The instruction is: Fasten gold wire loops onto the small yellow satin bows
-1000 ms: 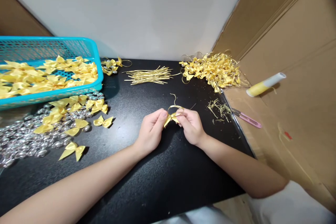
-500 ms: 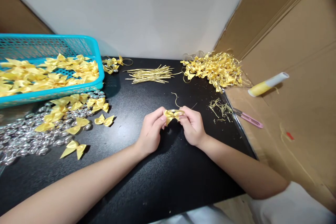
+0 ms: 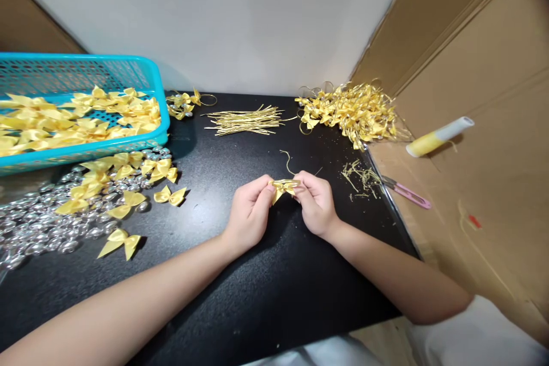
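Observation:
Both my hands meet over the middle of the black table (image 3: 266, 297). My left hand (image 3: 249, 214) pinches the left side of a small yellow satin bow (image 3: 281, 187). Its right side and a thin gold cord (image 3: 288, 161) are pinched by my right hand (image 3: 316, 203). The cord's loose end curls up and away from the bow. All fingers are curled in tight around the bow.
A turquoise basket (image 3: 154, 97) of yellow bows stands at the far left. Loose bows (image 3: 118, 240) and silver beads (image 3: 38, 229) lie before it. A bundle of gold cords (image 3: 244, 120), a heap of corded bows (image 3: 349, 111), cord scraps (image 3: 358, 177), pink snips (image 3: 405, 191) and a yellow-white tube (image 3: 437, 137) lie behind and right.
The gold cord loop that stood above the bow has been drawn down flat against it. My hands have closed in a little and stayed in the same spot.

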`<state>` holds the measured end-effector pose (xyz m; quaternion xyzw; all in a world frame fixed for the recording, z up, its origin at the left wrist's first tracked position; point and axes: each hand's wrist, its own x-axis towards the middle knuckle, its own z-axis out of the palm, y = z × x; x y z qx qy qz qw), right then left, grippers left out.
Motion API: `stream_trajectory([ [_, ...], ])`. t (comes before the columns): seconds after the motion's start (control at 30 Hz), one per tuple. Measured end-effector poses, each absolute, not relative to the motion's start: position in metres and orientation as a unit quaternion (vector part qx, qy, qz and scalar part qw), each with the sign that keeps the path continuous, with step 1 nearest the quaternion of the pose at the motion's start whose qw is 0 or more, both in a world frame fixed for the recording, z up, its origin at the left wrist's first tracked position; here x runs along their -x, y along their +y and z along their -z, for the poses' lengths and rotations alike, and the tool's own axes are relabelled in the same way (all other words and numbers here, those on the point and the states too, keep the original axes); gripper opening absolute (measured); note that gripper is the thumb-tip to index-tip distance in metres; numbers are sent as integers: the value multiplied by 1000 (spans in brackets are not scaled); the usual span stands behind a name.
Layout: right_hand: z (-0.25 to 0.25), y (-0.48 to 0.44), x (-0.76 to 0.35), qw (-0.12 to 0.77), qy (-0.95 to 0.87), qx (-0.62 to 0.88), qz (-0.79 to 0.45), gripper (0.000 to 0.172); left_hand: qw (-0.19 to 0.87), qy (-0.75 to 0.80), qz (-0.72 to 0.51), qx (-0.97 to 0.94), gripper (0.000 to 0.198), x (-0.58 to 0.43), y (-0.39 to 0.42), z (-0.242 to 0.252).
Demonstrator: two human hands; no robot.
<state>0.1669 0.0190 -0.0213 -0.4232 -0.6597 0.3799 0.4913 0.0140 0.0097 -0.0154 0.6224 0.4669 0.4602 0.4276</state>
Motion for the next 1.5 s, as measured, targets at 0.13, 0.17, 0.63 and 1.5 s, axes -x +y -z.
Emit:
stream_trajectory([
  [0.13,23,20,-168,493,-639,407,-428,39,432,466,-462,-619,34,-13,10,18],
  [0.17,23,21,-169,493,-630,398,-448,40,434,465,-463,-617,35,-13,11,19],
  [0.63,29,22,-166,462,-624,416,-473,32,473,452,-450,-607,36,-13,10,18],
  [1.5,20,22,-168,446,-670,388,-449,49,485,436,-428,-625,29,-10,10,15],
])
